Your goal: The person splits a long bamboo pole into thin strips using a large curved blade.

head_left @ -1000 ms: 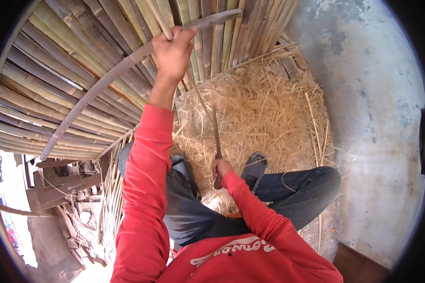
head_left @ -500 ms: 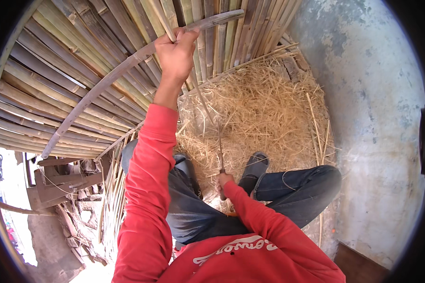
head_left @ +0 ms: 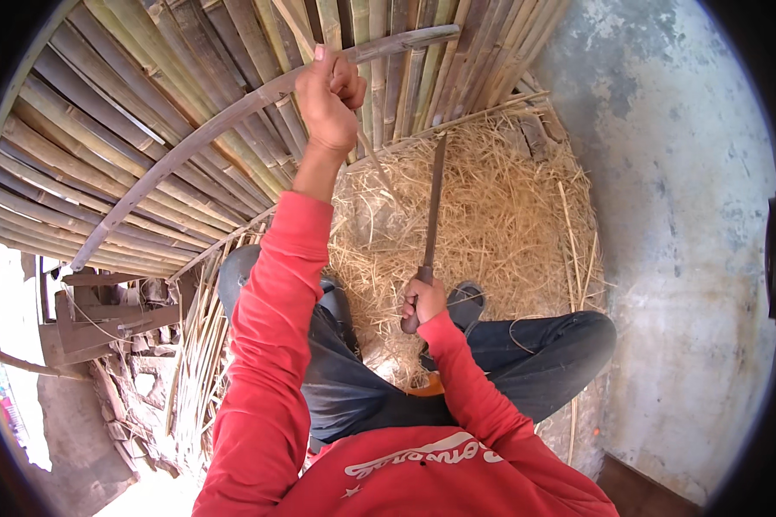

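My left hand is raised at the upper middle, closed around a thin bamboo strip. The strip slants from the top edge through the fist, and its lower end hangs over the shavings. Below and to the right, my right hand grips the dark handle of a long knife. Its narrow blade points up and away from me, and stands apart from the strip's lower end. Behind the left fist runs a curved wooden pole; whether the hand touches it is unclear.
A wall of bamboo slats stands ahead and left. Pale shavings cover the floor between my feet. At right rises a worn plaster wall. Thin strips lean by my left knee, near wooden boards. An orange object lies before my lap.
My right hand has risen away from my lap, and the blade has swung up and right, away from the strip. My left hand has shifted slightly down and right, still holding the strip.
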`<state>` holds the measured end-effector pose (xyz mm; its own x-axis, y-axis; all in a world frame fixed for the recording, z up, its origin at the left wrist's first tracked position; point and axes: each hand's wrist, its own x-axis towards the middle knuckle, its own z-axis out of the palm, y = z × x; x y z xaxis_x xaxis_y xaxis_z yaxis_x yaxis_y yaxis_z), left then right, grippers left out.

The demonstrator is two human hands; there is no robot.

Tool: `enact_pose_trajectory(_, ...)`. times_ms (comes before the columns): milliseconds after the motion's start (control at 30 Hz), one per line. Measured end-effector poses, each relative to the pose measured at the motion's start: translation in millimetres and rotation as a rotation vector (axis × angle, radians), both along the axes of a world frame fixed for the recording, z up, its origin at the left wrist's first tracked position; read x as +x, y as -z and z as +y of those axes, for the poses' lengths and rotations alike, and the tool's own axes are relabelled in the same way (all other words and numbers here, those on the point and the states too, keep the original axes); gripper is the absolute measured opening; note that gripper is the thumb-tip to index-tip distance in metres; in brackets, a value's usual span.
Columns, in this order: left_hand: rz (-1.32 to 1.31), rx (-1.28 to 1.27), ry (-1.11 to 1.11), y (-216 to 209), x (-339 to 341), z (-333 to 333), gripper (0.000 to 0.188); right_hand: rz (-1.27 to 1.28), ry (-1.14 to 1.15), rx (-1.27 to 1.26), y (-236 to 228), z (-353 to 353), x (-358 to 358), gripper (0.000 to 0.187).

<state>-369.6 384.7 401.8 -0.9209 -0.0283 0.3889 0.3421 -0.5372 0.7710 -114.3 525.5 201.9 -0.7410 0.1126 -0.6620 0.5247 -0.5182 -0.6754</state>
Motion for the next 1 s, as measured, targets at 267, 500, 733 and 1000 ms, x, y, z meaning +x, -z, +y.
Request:
enact_pose_trajectory(267, -0.028, -0.037, 0.025, -8.5, 0.8, 4.8, 0.065, 0.016, 0.016, 0.062, -20.3, -5.0, -1.1, 0.014)
enact_pose_trajectory(500, -0.040, -0.167, 0.172, -8.7, -7.3, 1.5, 0.068, 0.217, 0.083, 0.060, -16.2, -13.9, -13.6, 0.013)
enact_pose_trajectory(733, 0.016, -0.160, 0.243, -11.3, -10.8, 8.6, 0.067, -0.383, -0.153, -0.001, 133.3, -27.7, 33.5, 0.019)
enact_pose_trajectory(1000, 0.021, -0.152, 0.208, -7.3, -9.7, 0.0, 0.065, -0.068, -0.006, 0.015, 38.1, -18.9, -23.0, 0.018)
